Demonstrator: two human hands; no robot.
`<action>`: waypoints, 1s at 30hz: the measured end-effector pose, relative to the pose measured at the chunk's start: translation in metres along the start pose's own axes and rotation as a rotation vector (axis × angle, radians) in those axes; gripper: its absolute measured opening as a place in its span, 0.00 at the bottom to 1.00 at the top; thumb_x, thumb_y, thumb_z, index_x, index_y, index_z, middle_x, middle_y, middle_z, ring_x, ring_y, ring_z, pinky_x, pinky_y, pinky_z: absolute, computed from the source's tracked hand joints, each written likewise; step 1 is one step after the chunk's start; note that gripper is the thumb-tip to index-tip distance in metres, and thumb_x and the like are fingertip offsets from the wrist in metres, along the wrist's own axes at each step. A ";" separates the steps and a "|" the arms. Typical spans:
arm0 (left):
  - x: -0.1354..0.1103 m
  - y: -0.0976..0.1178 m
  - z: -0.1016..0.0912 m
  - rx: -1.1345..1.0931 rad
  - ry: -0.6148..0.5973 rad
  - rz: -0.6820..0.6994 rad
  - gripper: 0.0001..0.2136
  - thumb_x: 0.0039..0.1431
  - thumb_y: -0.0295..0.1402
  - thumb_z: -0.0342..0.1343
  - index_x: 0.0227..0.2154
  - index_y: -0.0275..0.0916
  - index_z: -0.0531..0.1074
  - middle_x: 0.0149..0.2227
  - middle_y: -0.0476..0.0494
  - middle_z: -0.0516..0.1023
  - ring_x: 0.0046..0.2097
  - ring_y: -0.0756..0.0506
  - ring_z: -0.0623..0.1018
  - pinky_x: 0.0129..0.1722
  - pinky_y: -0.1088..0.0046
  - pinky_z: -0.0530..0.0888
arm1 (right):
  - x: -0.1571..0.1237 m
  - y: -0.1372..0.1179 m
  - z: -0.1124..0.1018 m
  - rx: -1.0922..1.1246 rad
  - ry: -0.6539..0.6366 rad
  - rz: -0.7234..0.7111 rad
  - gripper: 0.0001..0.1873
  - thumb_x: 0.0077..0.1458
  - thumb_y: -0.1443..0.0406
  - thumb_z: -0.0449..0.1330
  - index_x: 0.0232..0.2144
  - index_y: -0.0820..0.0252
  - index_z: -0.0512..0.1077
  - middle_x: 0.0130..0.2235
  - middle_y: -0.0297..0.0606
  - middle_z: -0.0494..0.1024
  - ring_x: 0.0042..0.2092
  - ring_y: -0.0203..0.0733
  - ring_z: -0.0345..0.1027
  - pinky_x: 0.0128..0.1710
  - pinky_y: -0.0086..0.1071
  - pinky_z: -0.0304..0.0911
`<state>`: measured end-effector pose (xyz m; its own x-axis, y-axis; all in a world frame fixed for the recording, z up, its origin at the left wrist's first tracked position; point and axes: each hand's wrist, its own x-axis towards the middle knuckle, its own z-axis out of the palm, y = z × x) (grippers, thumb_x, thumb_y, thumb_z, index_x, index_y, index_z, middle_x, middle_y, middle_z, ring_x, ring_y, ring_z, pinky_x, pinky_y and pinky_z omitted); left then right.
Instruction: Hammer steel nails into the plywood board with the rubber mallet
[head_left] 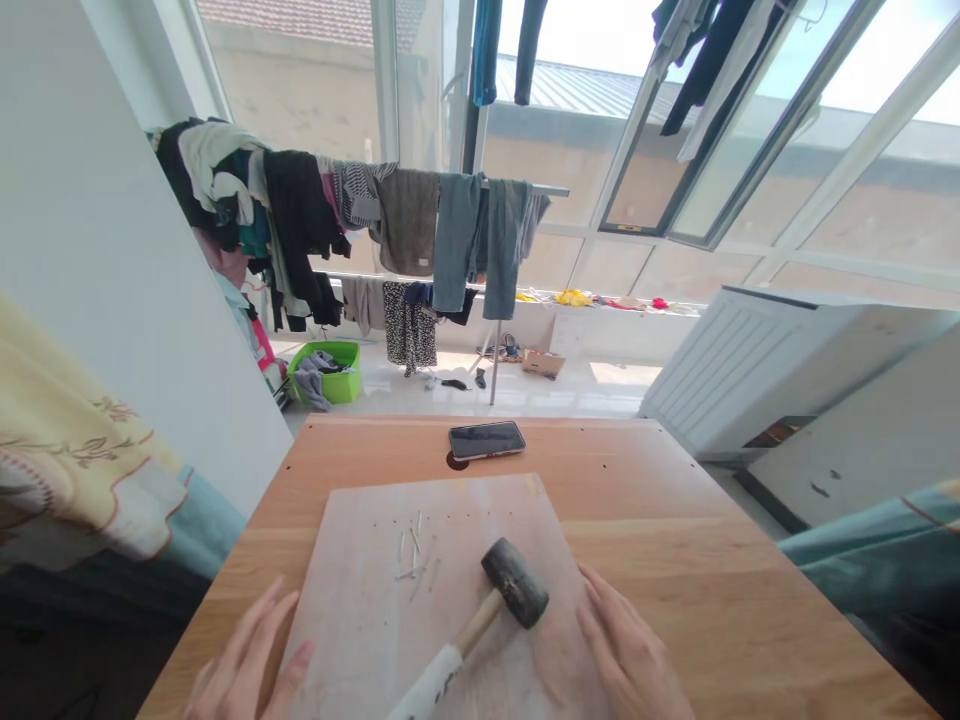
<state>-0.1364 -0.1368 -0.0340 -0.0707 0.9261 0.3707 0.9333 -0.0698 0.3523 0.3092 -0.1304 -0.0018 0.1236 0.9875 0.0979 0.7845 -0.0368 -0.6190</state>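
A pale wooden board lies on a brown wooden table. On the board rest a rubber mallet with a light handle and several small nails. My left hand lies open at the board's left edge, fingers stretched out. My right hand lies open and flat at the board's right edge. Neither hand holds anything. The mallet lies between them, nearer my right hand.
A dark phone lies at the table's far side. Beyond stand a drying rack full of clothes, a green basket, a white cabinet at right and windows. Patterned fabric is at left.
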 end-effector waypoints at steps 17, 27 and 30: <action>0.009 0.020 -0.041 0.008 0.007 -0.041 0.15 0.63 0.44 0.52 0.50 0.48 0.74 0.47 0.47 0.81 0.44 0.42 0.83 0.36 0.72 0.80 | -0.003 -0.029 0.009 0.061 -0.128 -0.071 0.23 0.65 0.53 0.51 0.53 0.55 0.77 0.59 0.43 0.77 0.61 0.52 0.70 0.60 0.42 0.68; 0.024 0.095 -0.004 -0.213 -0.199 0.247 0.13 0.65 0.39 0.52 0.50 0.48 0.73 0.51 0.43 0.78 0.46 0.42 0.82 0.44 0.69 0.80 | -0.018 0.049 -0.023 -0.114 0.254 0.083 0.29 0.61 0.47 0.50 0.55 0.58 0.71 0.56 0.49 0.76 0.58 0.57 0.71 0.57 0.48 0.70; 0.053 0.115 -0.004 -0.152 -0.251 0.309 0.11 0.66 0.36 0.51 0.47 0.46 0.74 0.46 0.43 0.79 0.45 0.40 0.80 0.45 0.63 0.78 | -0.027 0.020 -0.007 -0.092 0.293 0.085 0.25 0.65 0.49 0.49 0.52 0.56 0.73 0.39 0.43 0.80 0.37 0.49 0.78 0.41 0.38 0.74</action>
<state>-0.0341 -0.0968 0.0296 0.3098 0.9132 0.2648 0.8334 -0.3949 0.3866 0.3259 -0.1593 -0.0111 0.3504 0.8945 0.2776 0.8137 -0.1440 -0.5632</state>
